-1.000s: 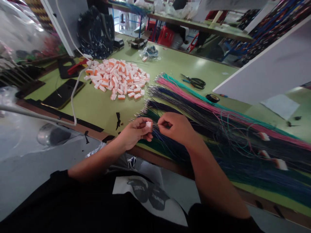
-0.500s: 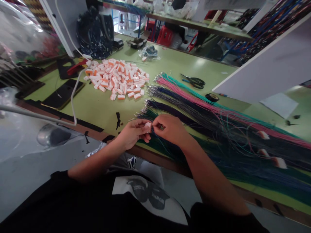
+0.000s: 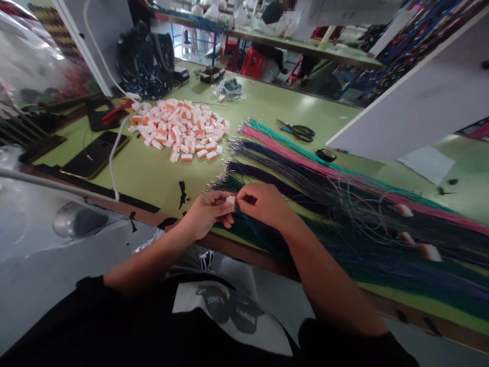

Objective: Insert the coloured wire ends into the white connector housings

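Between the thumb and fingers of my left hand point(image 3: 208, 213) is a small white connector housing point(image 3: 231, 202). My right hand point(image 3: 263, 203) is pinched right beside it, its fingertips at the housing's right face. A thin wire seems to be in that pinch, though its end is hidden by the fingers. Under and beyond my hands lie bundles of cut wires with metal terminals at their left ends: dark green, purple point(image 3: 263, 176), grey, pink point(image 3: 282, 150) and teal point(image 3: 267, 131). A heap of white and orange connector housings point(image 3: 183, 127) lies behind my left hand.
Pliers point(image 3: 298, 131) and a roll of black tape point(image 3: 325, 155) lie past the wires. A phone point(image 3: 95, 155) rests at the left, near a white cable point(image 3: 112, 168). A white panel point(image 3: 412, 97) stands at the right. Several wired connectors point(image 3: 431, 252) lie on the bundles.
My right fingertips have come slightly closer to the housing in my left hand. The whole view has shifted a little, so the table things appear slightly further left.
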`<state>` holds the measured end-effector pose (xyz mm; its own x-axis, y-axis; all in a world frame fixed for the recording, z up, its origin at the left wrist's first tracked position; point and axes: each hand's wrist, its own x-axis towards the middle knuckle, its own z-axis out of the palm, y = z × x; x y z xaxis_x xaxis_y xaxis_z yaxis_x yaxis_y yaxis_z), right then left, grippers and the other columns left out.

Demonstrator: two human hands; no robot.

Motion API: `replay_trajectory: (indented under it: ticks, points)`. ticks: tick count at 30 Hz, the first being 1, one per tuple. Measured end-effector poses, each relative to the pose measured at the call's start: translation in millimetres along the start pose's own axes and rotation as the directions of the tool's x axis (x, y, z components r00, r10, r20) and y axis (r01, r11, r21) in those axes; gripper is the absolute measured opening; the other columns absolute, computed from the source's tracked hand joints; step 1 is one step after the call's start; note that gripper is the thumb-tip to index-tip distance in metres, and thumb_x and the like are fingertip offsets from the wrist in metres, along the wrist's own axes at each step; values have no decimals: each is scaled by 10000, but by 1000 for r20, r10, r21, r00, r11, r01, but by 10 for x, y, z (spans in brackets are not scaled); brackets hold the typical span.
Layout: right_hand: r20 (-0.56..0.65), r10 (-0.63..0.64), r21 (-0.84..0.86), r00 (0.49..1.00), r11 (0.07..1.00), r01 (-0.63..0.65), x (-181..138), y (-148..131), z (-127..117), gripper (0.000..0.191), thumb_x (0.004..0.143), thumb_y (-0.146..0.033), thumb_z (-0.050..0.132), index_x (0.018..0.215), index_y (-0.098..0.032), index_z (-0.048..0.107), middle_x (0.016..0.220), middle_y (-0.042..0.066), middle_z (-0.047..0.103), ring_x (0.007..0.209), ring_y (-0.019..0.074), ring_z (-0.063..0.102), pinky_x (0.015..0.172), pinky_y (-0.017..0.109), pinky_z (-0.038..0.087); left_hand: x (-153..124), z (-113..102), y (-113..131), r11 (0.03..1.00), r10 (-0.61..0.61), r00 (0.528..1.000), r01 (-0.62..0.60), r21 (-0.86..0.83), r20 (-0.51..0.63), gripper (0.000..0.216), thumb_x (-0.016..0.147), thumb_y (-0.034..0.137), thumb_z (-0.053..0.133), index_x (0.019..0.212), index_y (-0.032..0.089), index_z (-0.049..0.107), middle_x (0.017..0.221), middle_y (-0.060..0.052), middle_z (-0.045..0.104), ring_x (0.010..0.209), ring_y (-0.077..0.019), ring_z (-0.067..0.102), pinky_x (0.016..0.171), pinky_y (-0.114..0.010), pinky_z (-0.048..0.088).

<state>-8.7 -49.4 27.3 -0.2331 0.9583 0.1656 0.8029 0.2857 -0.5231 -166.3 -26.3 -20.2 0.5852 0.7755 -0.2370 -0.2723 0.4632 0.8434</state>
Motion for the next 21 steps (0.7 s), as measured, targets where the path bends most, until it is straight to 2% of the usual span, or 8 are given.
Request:
replay_trajectory:
  ticks: [4,8,10,12,14,16,18,21]
  points:
    - [110,30,-5,993,1000,-30,6,35,-61,148,729,-155,526,640,-176,643,599,-23,624,559,85,515,561,216,331,-37,47,51,994,-12,1000,12,110,-6,178,741,157,641,894,96,573,551,29,588,441,-78,551,462,-208,444]
    - [269,15,107,963,993,-46,-53,113,-297,143,756,-270,564,754,-196,686,721,-13,681,656,115,584,614,231,400,-140,127,155,956,-10,996,-17,294,88,151,764,105,567,913,123,552,557,39,582,470,-83,569,504,-212,456]
    - [197,70,128,978,987,-97,-102,200,-473,205,756,-348,582,863,-214,693,847,2,700,756,142,613,687,257,438,-195,156,225,922,13,988,-71,381,153,172,756,90,552,918,148,547,564,44,576,490,-83,572,523,-209,456]
    - [-4,222,63,975,973,-221,-129,344,-667,259,756,-386,582,931,-227,689,929,18,699,810,168,621,726,287,452,-213,173,304,883,48,977,-139,449,207,190,750,82,538,919,167,553,586,43,576,504,-76,562,532,-200,450]
    - [-232,380,-71,895,912,-405,-109,545,-850,248,767,-361,565,922,-217,695,930,40,698,809,192,622,721,307,456,-169,181,390,849,71,965,-191,492,252,201,743,77,530,915,177,559,613,38,579,511,-70,549,531,-193,443]
    - [-364,478,-235,800,783,-575,-46,780,-986,220,776,-281,537,887,-187,702,892,71,697,816,219,624,717,318,456,-55,185,471,832,64,953,-216,512,297,184,743,85,534,902,174,560,616,35,571,516,-73,545,523,-193,442]
    - [-389,553,-389,737,627,-675,34,1008,-1054,225,782,-216,508,875,-167,706,901,103,693,869,249,624,734,329,457,110,184,530,833,37,940,-216,509,338,150,753,106,544,889,167,555,596,35,557,515,-82,550,516,-202,447]
    - [-327,654,-551,682,454,-700,110,1264,-1046,254,801,-185,487,929,-165,705,1002,137,674,969,277,611,777,351,460,370,155,543,862,-28,928,-166,480,371,135,762,98,550,877,166,534,585,34,559,499,-90,559,517,-222,464]
